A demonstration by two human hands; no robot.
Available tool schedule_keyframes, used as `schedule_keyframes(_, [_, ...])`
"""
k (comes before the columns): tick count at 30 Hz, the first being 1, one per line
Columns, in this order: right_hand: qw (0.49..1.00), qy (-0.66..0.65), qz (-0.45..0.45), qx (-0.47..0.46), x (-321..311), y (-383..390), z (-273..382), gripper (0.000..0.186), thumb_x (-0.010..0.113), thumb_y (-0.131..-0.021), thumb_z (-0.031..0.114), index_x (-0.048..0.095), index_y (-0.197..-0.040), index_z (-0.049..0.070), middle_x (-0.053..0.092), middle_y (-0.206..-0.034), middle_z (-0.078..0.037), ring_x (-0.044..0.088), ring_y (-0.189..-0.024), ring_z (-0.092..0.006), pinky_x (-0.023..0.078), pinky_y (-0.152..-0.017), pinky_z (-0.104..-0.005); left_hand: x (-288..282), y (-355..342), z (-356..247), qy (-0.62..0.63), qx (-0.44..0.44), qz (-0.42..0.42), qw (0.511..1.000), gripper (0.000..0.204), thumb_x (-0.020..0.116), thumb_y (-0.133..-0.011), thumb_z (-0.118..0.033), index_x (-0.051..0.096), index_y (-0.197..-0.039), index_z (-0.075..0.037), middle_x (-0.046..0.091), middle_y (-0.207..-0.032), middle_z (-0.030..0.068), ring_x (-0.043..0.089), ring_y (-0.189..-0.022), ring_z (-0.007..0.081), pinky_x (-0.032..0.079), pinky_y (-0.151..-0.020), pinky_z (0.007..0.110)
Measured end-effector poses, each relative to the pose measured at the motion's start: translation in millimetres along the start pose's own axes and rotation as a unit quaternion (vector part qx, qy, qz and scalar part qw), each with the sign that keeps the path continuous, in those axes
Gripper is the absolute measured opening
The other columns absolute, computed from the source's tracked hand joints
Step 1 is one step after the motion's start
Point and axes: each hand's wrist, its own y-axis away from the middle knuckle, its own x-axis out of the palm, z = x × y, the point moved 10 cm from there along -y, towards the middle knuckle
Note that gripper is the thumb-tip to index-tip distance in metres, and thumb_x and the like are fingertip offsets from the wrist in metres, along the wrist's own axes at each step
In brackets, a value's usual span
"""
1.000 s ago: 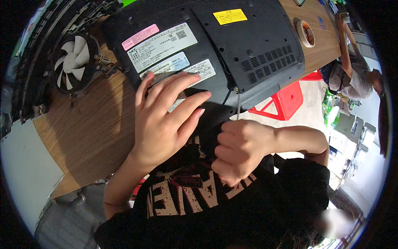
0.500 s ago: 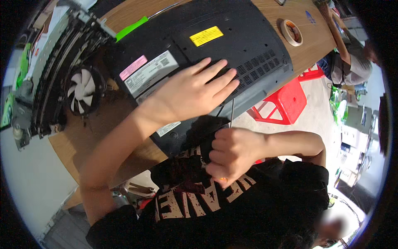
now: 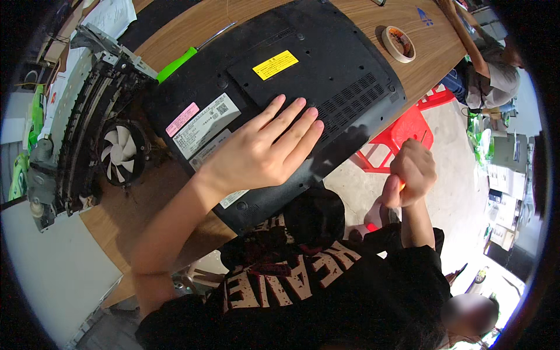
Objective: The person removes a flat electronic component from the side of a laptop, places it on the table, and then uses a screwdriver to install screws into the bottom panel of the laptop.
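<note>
A black laptop (image 3: pixel 326 46) lies bottom side up across the table, its underside bearing vent slots, labels and a yellow sticker. My left hand (image 3: pixel 256 146) rests flat on it, fingers stretched over the panel beside the vents. Off the laptop's near right side, above the floor, my right hand (image 3: pixel 413 166) is closed round a screwdriver (image 3: pixel 402 185). Only a bit of its orange handle and a thin end of the shaft show. Another screwdriver (image 3: pixel 178 64), with a green handle, lies at the laptop's far left edge.
A dark machine frame (image 3: pixel 81 111) with a white-bladed fan (image 3: pixel 119 153) stands left of the laptop. Far right on the wooden table (image 3: pixel 434 49) is a tape roll (image 3: pixel 399 44). Red stools (image 3: pixel 408 129) stand beyond the table edge; another person (image 3: pixel 493 76) is at the far right.
My right hand has lifted the screwdriver away from the laptop's near edge and swung to the right. My left hand stays on the laptop, shifted slightly nearer me. The view has shifted slightly.
</note>
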Motion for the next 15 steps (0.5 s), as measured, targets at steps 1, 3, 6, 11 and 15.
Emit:
schedule_keyframes(1, [0.999, 0.032, -0.019, 0.031, -4, 3, -10, 0.024, 0.056, -0.068, 0.016, 0.04, -0.053, 0.006, 0.034, -0.048, -0.006, 0.038, -0.04, -0.0227, 0.031, -0.04, -0.032, 1, 0, 0, -0.002, 0.002, 0.002, 1.0, 0.037, 0.053, -0.081, -0.012, 0.06, -0.113, 0.004, 0.058, -0.122, 0.0187, 0.055, -0.115, 0.0335, 0.045, -0.098, 0.048])
schedule_keyframes(3, [0.997, 0.056, -0.026, 0.047, -4, 8, -19, 0.022, 0.055, -0.067, 0.014, 0.041, -0.053, 0.005, 0.035, -0.048, -0.006, 0.038, -0.04, -0.0232, 0.031, -0.04, -0.0329, -4, -1, 1, 0.004, -0.003, -0.03, 1.0, 0.035, 0.054, -0.08, -0.01, 0.061, -0.111, 0.005, 0.059, -0.12, 0.0191, 0.057, -0.113, 0.0335, 0.046, -0.097, 0.047])
schedule_keyframes(6, [0.994, 0.075, -0.023, 0.076, 4, 16, -35, 0.016, 0.058, -0.067, 0.012, 0.047, -0.058, 0.004, 0.04, -0.049, -0.007, 0.042, -0.042, -0.0246, 0.034, -0.042, -0.0341, -5, -1, 2, 0.005, -0.004, -0.047, 0.999, 0.033, 0.053, -0.082, -0.01, 0.061, -0.11, 0.005, 0.06, -0.118, 0.0194, 0.057, -0.112, 0.0337, 0.047, -0.096, 0.047])
schedule_keyframes(11, [0.983, 0.094, 0.025, 0.155, 32, 36, -65, 0.027, 0.075, -0.071, 0.02, 0.065, -0.089, 0.002, 0.051, -0.056, -0.007, 0.05, -0.048, -0.0225, 0.039, -0.047, -0.0324, -7, 0, 1, 0.011, -0.005, -0.06, 0.998, 0.032, 0.052, -0.083, -0.01, 0.062, -0.109, 0.006, 0.061, -0.116, 0.0196, 0.058, -0.111, 0.0339, 0.048, -0.095, 0.047])
schedule_keyframes(15, [0.981, 0.066, 0.005, 0.181, 38, 42, -72, 0.035, 0.078, -0.071, 0.023, 0.067, -0.098, 0.002, 0.057, -0.06, -0.008, 0.055, -0.052, -0.021, 0.042, -0.049, -0.0319, -5, 0, -1, 0.012, 0.008, -0.043, 0.999, 0.033, 0.053, -0.082, -0.011, 0.062, -0.108, 0.006, 0.06, -0.116, 0.02, 0.058, -0.111, 0.034, 0.048, -0.095, 0.046])
